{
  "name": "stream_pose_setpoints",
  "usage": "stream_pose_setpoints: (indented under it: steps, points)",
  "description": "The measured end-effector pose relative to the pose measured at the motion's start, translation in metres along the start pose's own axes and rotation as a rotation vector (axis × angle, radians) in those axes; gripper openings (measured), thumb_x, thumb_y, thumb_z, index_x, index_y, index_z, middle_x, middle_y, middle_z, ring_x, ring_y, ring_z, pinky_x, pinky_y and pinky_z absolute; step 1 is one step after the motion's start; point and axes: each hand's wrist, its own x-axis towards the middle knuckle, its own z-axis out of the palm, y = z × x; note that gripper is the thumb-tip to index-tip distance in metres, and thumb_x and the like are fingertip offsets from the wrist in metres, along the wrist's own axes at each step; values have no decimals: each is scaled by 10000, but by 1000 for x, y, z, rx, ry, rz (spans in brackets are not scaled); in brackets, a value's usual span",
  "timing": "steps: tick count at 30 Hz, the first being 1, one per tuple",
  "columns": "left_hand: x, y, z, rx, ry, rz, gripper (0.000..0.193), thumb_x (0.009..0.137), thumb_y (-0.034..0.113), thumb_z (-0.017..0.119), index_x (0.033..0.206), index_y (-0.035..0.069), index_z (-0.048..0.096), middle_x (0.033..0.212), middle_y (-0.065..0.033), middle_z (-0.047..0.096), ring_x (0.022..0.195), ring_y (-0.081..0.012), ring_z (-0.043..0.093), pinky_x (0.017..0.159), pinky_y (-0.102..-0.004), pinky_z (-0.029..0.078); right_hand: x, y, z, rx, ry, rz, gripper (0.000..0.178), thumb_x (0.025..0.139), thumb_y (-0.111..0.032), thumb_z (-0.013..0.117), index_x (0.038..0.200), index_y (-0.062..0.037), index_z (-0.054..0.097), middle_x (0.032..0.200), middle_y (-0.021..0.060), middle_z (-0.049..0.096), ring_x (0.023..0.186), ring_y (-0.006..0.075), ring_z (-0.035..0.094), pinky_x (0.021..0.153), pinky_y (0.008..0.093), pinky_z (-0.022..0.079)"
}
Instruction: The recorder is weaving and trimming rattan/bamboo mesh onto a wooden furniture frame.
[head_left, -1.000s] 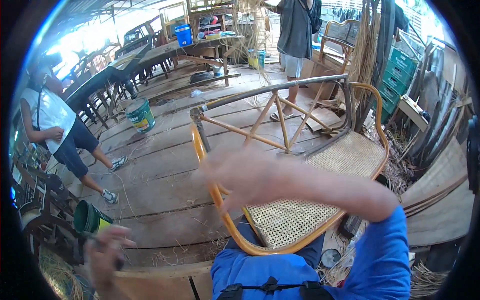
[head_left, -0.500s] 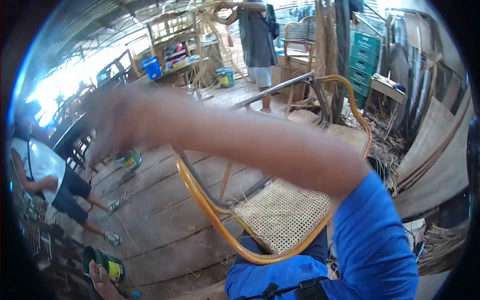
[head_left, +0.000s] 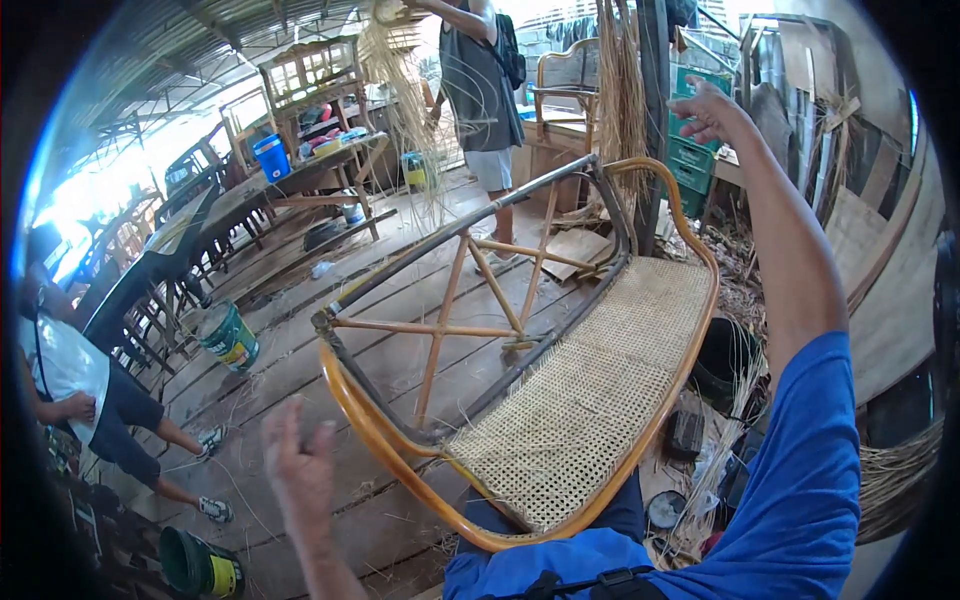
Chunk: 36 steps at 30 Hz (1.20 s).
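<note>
A rattan bench with a frame of bent, honey-brown poles (head_left: 380, 445) rests across my lap. Its woven cane panel (head_left: 585, 385) has an open hole pattern and slopes away to the right. Darker bars and crossed braces (head_left: 437, 330) form its far side. My left hand (head_left: 298, 470) hovers left of the bench's near corner, fingers apart and holding nothing. Raised high at the right, my right hand (head_left: 712, 112) is open with spread fingers, near the stacked green crates (head_left: 690, 165) in the picture but apart from the bench.
A person (head_left: 75, 370) in a white top stands at the left; another (head_left: 482, 100) stands beyond the bench, by hanging strips of fibre (head_left: 395, 100). Green buckets (head_left: 232, 340) stand on the plank floor. A blue jug (head_left: 271, 158) sits on a long table. Loose strips (head_left: 745, 395) lie at the right.
My right arm has swung from across the bench to the upper right, uncovering the frame. My left hand has risen from the lower left toward the bench. The view has shifted slightly.
</note>
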Motion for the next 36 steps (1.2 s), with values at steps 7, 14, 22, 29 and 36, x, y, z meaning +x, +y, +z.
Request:
stream_pose_setpoints:
  steps: [7,14,22,29,36]
  points:
    - [-1,14,69,72,-246,-266,430,749,118,703,1138,50,532,1171,-129,454,975,-274,555,789,-377,503,57,13,57,-159,-154,177,932,782,-157,674,1439,-157,12,895,108,578,524,161,601,370,282,484]
    - [4,-16,102,-48,-70,-359,621,739,42,675,1292,83,394,1252,-166,414,1144,-319,463,912,-403,444,90,34,124,-197,-154,94,395,788,-195,665,1005,-53,367,734,108,596,500,185,612,380,316,492]
    - [-8,-18,103,-253,-33,-511,642,758,38,606,1338,36,331,1232,-180,466,1116,-287,494,960,-360,390,100,77,151,-60,-170,59,590,810,-150,615,1300,-78,295,731,99,586,483,202,584,317,328,405]
    - [-19,-38,111,-456,-155,-772,578,800,205,583,1309,26,376,919,-118,604,809,-178,599,726,-309,479,-8,364,222,-997,-380,-101,292,745,-208,597,966,-20,624,952,192,637,944,390,578,808,447,461]
    - [-17,-24,117,-589,-46,-702,273,833,214,545,1021,22,492,750,-39,563,689,-112,525,649,-266,430,-215,411,200,-997,-383,511,562,853,-345,551,1310,-50,408,1406,159,326,1316,372,244,1030,485,312]
